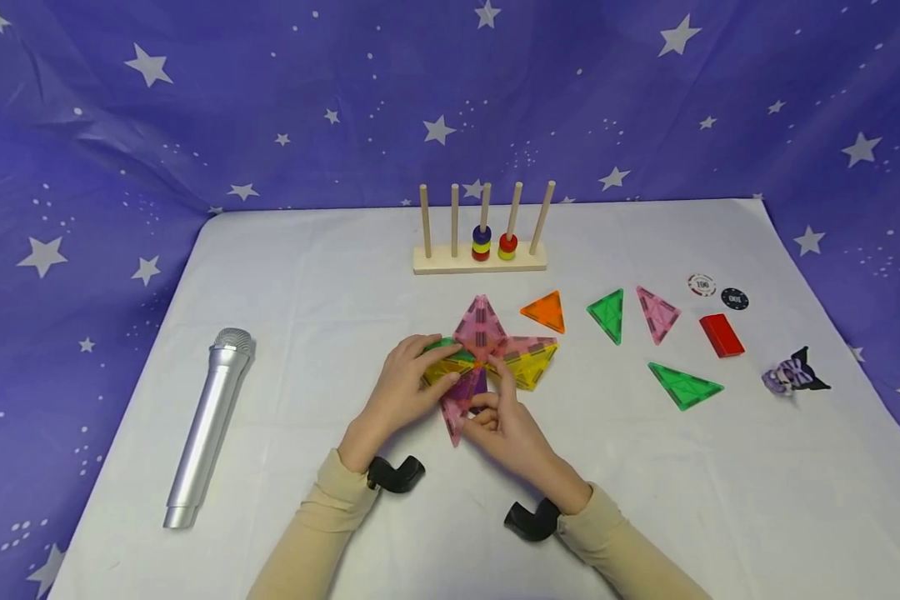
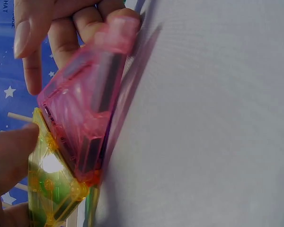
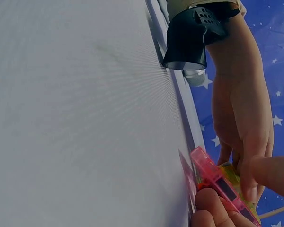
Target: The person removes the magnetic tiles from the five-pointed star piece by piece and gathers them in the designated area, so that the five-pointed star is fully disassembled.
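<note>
Clear coloured magnetic tiles form a star shape mid-table. My left hand (image 1: pixel 404 384) steadies its left arm, the thumb on a yellow magnetic tile (image 2: pixel 52 175) and the fingers over a green tile (image 1: pixel 441 343) behind it. At the near arm, my right hand (image 1: pixel 512 426) grips a pink magnetic tile (image 2: pixel 80 99), its lower fingers curled against it and the index finger reaching toward the star's centre. In the right wrist view, that pink tile stands tilted, edge up from the cloth. The far arm is a pink tile (image 1: pixel 481 323); the right arm shows pink and a yellow tile (image 1: pixel 528 367).
Behind the star stands a wooden peg stand (image 1: pixel 450 261) with coloured rings. A silver microphone (image 1: pixel 208 433) lies left. To the right are loose orange (image 1: pixel 547 312), green (image 1: pixel 610 315) and pink (image 1: pixel 656 314) tiles, a red block (image 1: pixel 722 335), two chips (image 1: pixel 735 298) and a small figurine (image 1: pixel 791 375).
</note>
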`<control>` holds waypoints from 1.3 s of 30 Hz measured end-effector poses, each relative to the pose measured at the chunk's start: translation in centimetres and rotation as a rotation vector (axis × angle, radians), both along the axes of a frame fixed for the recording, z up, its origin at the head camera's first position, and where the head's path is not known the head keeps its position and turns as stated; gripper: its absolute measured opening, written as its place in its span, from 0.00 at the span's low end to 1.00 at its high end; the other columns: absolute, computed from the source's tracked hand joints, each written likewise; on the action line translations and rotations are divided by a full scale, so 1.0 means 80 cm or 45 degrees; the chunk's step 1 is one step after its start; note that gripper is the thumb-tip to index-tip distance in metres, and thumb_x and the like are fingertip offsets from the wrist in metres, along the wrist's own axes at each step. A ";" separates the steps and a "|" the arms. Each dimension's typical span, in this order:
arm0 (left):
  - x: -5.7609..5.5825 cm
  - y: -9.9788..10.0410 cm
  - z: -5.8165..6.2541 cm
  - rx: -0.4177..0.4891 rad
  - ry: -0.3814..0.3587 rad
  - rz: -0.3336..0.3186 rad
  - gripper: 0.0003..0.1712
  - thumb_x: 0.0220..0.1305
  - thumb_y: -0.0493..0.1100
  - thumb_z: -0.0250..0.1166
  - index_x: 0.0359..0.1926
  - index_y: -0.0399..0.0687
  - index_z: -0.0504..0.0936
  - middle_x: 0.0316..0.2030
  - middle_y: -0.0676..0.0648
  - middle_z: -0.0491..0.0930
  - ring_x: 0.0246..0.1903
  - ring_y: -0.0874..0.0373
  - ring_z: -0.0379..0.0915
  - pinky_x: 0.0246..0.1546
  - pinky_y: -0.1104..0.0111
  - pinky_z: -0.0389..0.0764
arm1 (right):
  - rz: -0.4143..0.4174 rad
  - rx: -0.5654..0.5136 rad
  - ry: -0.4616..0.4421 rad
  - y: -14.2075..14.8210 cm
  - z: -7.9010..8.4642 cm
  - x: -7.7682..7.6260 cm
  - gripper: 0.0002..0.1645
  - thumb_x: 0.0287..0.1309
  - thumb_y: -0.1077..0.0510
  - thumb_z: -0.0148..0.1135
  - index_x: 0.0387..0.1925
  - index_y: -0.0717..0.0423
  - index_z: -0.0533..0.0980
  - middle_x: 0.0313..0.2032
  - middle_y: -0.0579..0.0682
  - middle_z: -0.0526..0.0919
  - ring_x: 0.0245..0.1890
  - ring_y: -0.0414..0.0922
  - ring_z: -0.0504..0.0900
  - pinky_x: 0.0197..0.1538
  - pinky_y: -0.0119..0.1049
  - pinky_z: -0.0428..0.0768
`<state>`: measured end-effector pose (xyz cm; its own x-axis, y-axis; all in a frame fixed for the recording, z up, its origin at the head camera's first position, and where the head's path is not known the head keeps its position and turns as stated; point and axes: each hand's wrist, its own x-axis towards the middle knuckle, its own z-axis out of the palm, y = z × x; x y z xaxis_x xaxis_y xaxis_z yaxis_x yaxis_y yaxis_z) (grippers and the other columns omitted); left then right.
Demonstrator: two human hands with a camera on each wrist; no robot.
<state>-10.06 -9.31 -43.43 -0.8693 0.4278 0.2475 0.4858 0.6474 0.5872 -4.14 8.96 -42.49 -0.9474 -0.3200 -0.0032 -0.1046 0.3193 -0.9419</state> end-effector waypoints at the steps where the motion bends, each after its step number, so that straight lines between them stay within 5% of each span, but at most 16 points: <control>1: 0.000 0.000 0.000 0.001 -0.001 0.001 0.23 0.58 0.49 0.62 0.54 0.52 0.76 0.55 0.41 0.70 0.57 0.48 0.59 0.56 0.50 0.57 | 0.005 0.004 0.005 -0.001 0.006 0.001 0.52 0.49 0.69 0.63 0.65 0.61 0.39 0.36 0.61 0.80 0.26 0.48 0.80 0.31 0.35 0.78; 8: -0.001 -0.003 0.000 0.015 -0.059 0.028 0.22 0.58 0.46 0.63 0.54 0.51 0.76 0.56 0.38 0.68 0.58 0.46 0.57 0.57 0.52 0.58 | 0.037 0.048 0.104 -0.001 -0.015 -0.001 0.44 0.49 0.64 0.66 0.63 0.55 0.53 0.36 0.52 0.77 0.26 0.38 0.78 0.30 0.30 0.77; 15: -0.001 -0.003 0.000 0.034 -0.075 0.046 0.23 0.57 0.45 0.64 0.54 0.49 0.76 0.56 0.38 0.68 0.58 0.46 0.57 0.58 0.54 0.58 | 0.044 0.218 0.222 -0.008 -0.012 0.000 0.22 0.47 0.59 0.68 0.45 0.59 0.73 0.35 0.47 0.75 0.24 0.35 0.75 0.29 0.28 0.75; 24: -0.001 -0.003 0.002 0.036 -0.094 0.054 0.22 0.57 0.43 0.64 0.54 0.48 0.76 0.56 0.39 0.68 0.58 0.46 0.57 0.58 0.55 0.58 | 0.021 0.172 0.193 -0.006 -0.012 0.005 0.19 0.42 0.68 0.63 0.40 0.58 0.70 0.28 0.48 0.70 0.25 0.41 0.71 0.29 0.29 0.72; 39: 0.000 -0.003 0.001 0.008 -0.095 0.054 0.22 0.56 0.43 0.64 0.53 0.49 0.77 0.55 0.39 0.68 0.57 0.45 0.58 0.58 0.54 0.59 | 0.109 0.102 0.194 0.012 -0.015 0.014 0.22 0.39 0.73 0.60 0.40 0.56 0.69 0.39 0.46 0.72 0.39 0.42 0.72 0.42 0.36 0.75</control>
